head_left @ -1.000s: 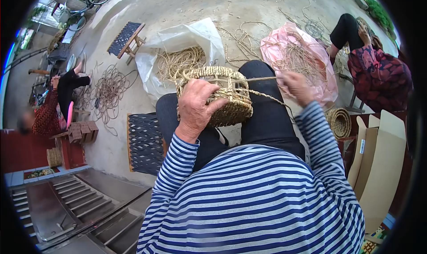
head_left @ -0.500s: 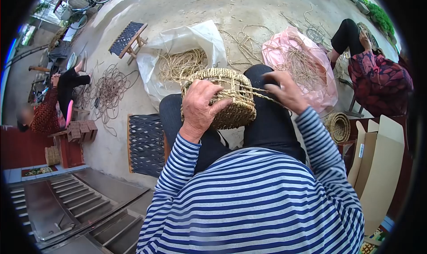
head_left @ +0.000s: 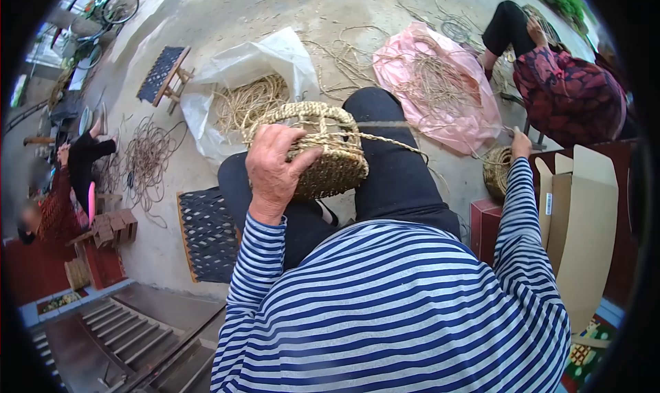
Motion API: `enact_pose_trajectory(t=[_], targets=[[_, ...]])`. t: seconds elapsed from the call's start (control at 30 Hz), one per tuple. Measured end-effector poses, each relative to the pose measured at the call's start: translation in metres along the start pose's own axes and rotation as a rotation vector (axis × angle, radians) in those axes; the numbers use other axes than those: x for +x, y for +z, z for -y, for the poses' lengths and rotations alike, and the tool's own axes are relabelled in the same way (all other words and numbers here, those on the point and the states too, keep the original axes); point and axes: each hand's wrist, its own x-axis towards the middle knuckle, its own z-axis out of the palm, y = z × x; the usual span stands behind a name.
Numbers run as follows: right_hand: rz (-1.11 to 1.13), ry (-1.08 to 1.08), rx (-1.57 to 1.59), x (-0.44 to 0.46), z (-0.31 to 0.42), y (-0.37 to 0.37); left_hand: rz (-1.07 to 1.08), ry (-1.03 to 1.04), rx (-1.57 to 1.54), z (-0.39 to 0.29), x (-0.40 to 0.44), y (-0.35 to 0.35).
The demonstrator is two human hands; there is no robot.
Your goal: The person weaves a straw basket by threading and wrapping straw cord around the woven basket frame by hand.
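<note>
Here, the left hand [head_left: 276, 165] grips the basket [head_left: 333, 166]; right hand [head_left: 520, 144] pinches a strand [head_left: 467, 127].

Bright, diffuse daylight; soft shadows, pale glare at upper left, curved fisheye edges fading into black corners.

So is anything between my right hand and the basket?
Nothing visible blocks the way: your right hand is out to the side, and a strand runs straight from the basket toward it, passing over one knee.
</note>
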Motion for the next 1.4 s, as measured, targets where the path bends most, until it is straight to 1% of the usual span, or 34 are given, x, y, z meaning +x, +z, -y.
enact_pose_trajectory(t=[0.03, 0.07, 0.1, 0.13, 0.17, 0.2, 0.23, 0.3, 0.33, 0.37, 0.4, 0.47, 0.53, 0.57, 0.6, 0.63, 0.67, 0.7, 0.77, 0.8, 0.83, 0.87, 0.9, 0.93, 0.97, 1.0, 1.03, 1.1, 1.13, 1.17, 1.2, 1.3, 1.37, 1.4], targets=[[-0.008, -0.265, -0.189, 0.002, -0.010, 0.001, 0.002, -0.013, -0.020, -0.001, 0.001, 0.000], [0.010, -0.366, -0.228, -0.029, 0.027, 0.009, 0.004, -0.017, -0.030, 0.000, 0.002, 0.000], [0.168, -0.381, -0.117, -0.073, 0.089, 0.012, 0.002, -0.018, -0.045, -0.001, 0.002, 0.000], [0.107, -0.566, -0.088, -0.094, 0.117, 0.037, 0.015, -0.015, -0.029, -0.001, 0.002, 0.000], [0.289, -0.601, 0.111, -0.114, 0.140, 0.067, 0.016, -0.012, -0.030, -0.001, 0.002, 0.000], [0.481, -0.567, 0.162, -0.178, 0.217, 0.050, 0.019, -0.008, -0.030, -0.001, 0.002, 0.001], [0.687, -0.567, 0.230, -0.208, 0.261, 0.056, 0.026, -0.018, -0.055, -0.002, 0.002, 0.000], [0.694, -1.009, 0.399, -0.253, 0.293, 0.080, 0.037, -0.065, -0.067, -0.004, 0.000, -0.001], [0.734, -1.136, 0.320, -0.266, 0.311, 0.080, 0.043, -0.077, -0.059, -0.005, -0.001, -0.002], [0.668, -1.266, 0.273, -0.275, 0.316, 0.088, 0.041, -0.071, -0.064, -0.006, -0.001, -0.003], [0.784, -1.204, 0.271, -0.280, 0.321, 0.091, 0.042, -0.068, -0.054, -0.007, -0.001, -0.003], [0.820, -1.096, 0.433, -0.279, 0.317, 0.095, 0.038, -0.056, -0.031, -0.006, -0.002, -0.003], [0.932, -0.908, 0.384, -0.247, 0.295, 0.089, 0.040, -0.054, -0.036, -0.005, -0.002, -0.003], [0.839, -0.798, 0.317, -0.215, 0.263, 0.098, 0.043, -0.065, -0.042, -0.005, -0.003, -0.004], [0.429, -1.252, 0.363, -0.167, 0.208, 0.115, 0.030, -0.052, -0.044, -0.003, -0.003, -0.003], [0.611, -0.632, 0.330, -0.132, 0.176, 0.087, 0.014, -0.041, -0.042, -0.001, -0.003, -0.002], [0.526, -0.259, 0.430, -0.088, 0.127, 0.077, 0.015, 0.003, -0.012, 0.001, -0.002, -0.002], [0.399, 0.068, 0.665, -0.057, 0.083, 0.057, 0.010, -0.015, -0.021, 0.002, -0.002, -0.002], [0.067, 0.425, 1.097, 0.000, -0.049, 0.016, 0.012, -0.038, -0.042, 0.004, -0.002, -0.002], [-0.058, 0.473, 1.179, 0.019, -0.112, 0.010, 0.010, -0.030, -0.041, 0.004, -0.001, -0.002], [-0.077, 0.453, 0.621, -0.009, -0.101, -0.002, 0.007, -0.019, -0.043, 0.005, 0.000, -0.001], [-0.093, 0.406, 0.065, -0.038, -0.081, -0.017, 0.014, 0.005, 0.005, 0.005, 0.000, -0.002], [0.180, 0.243, -0.271, -0.052, -0.064, -0.013, 0.017, 0.007, 0.011, 0.001, 0.003, -0.003], [0.107, 0.078, -0.447, -0.088, -0.029, 0.005, 0.026, 0.057, 0.063, -0.007, 0.009, -0.007], [0.131, -0.135, -0.177, -0.093, -0.031, 0.035, 0.035, 0.108, 0.115, -0.015, 0.015, -0.009], [0.253, -0.209, 0.176, -0.127, 0.022, 0.047, 0.106, 0.134, 0.121, -0.022, 0.020, -0.010], [0.436, -0.252, 0.353, -0.171, 0.098, 0.041, 0.170, 0.180, 0.121, -0.028, 0.025, -0.009], [0.826, -0.349, 0.621, -0.217, 0.177, 0.051, 0.273, 0.277, 0.126, -0.038, 0.033, 0.003], [0.978, -0.489, 0.573, -0.239, 0.216, 0.041, 0.367, 0.282, 0.143, -0.039, 0.035, 0.011], [0.956, -0.666, 0.609, -0.260, 0.238, 0.040, 0.457, 0.285, 0.160, -0.039, 0.036, 0.018], [0.975, -0.747, 0.583, -0.273, 0.255, 0.039, 0.461, 0.274, 0.217, -0.041, 0.036, 0.024], [0.683, -1.194, 0.305, -0.271, 0.267, 0.041, 0.467, 0.182, 0.357, -0.041, 0.036, 0.035], [0.571, -1.210, 0.241, -0.258, 0.260, 0.036, 0.420, 0.220, 0.344, -0.041, 0.035, 0.033], [0.490, -1.185, 0.231, -0.252, 0.253, 0.032, 0.471, 0.190, 0.357, -0.042, 0.034, 0.033]])
